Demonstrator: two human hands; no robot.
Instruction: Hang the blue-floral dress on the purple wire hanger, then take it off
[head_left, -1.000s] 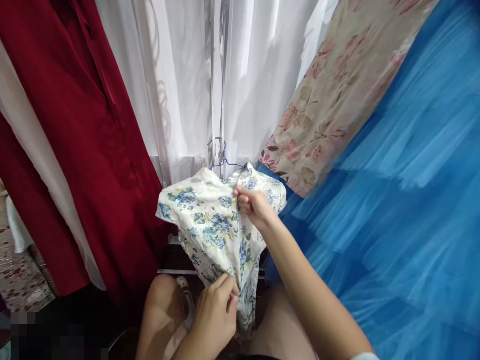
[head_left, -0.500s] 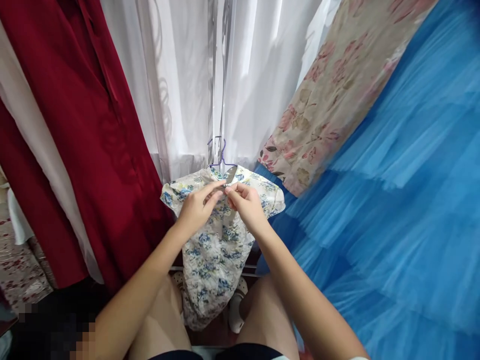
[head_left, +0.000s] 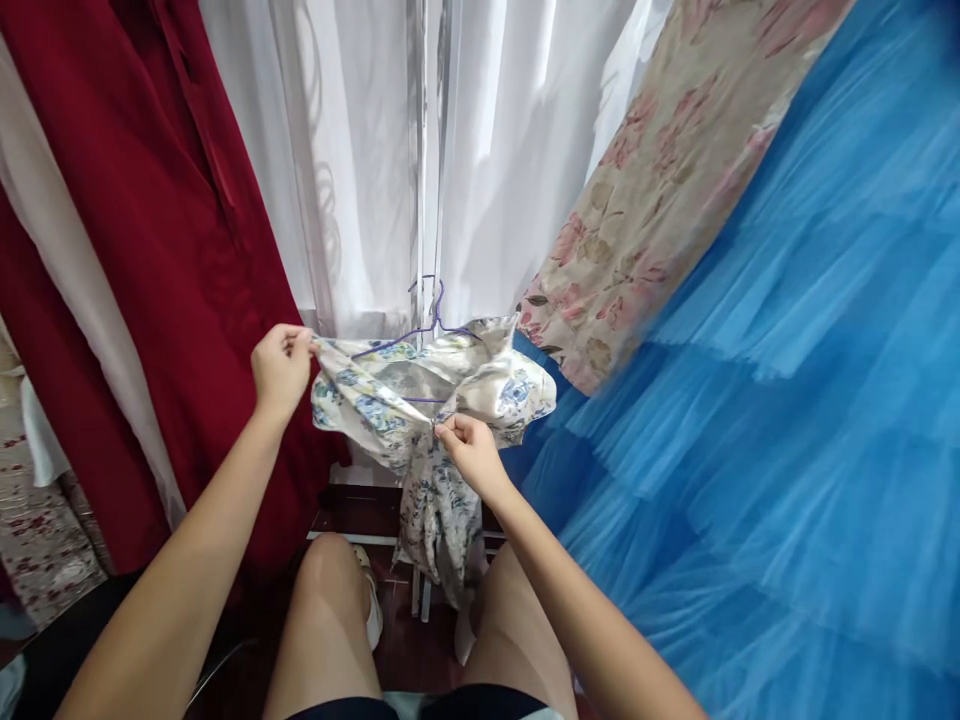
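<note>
Draped cloth closes in this spot on all sides, white curtains point(head_left: 360, 180) straight ahead. Before them, above and between the knees, a blue-flowered garment point(head_left: 433, 500) is on a purple hanger point(head_left: 437, 318), its neckline gaping so the hanger's wire shows inside. Left hand point(head_left: 283, 370) pinches the garment's edge out at the left shoulder; right hand point(head_left: 469, 450) pinches the front edge at centre, a small dark bit at the fingertips too tiny to identify. Cloth between the two grips runs fairly taut: probably the reason for holding them so far apart. Hanger hook sits against a pale metal pole point(head_left: 427, 200), likely bearing the weight so both hands are free; exact contact unclear. Outward: red cloth point(head_left: 225, 300) left, pink-flowered cloth point(head_left: 660, 180) and tiered blue tulle point(head_left: 787, 400) right. Compared with half a second ago, hands then met at the neckline, front hanging broad and long; now the left has gone outward, the right sits lower, more hanger shows, and the lower part is bunched narrow.
</note>
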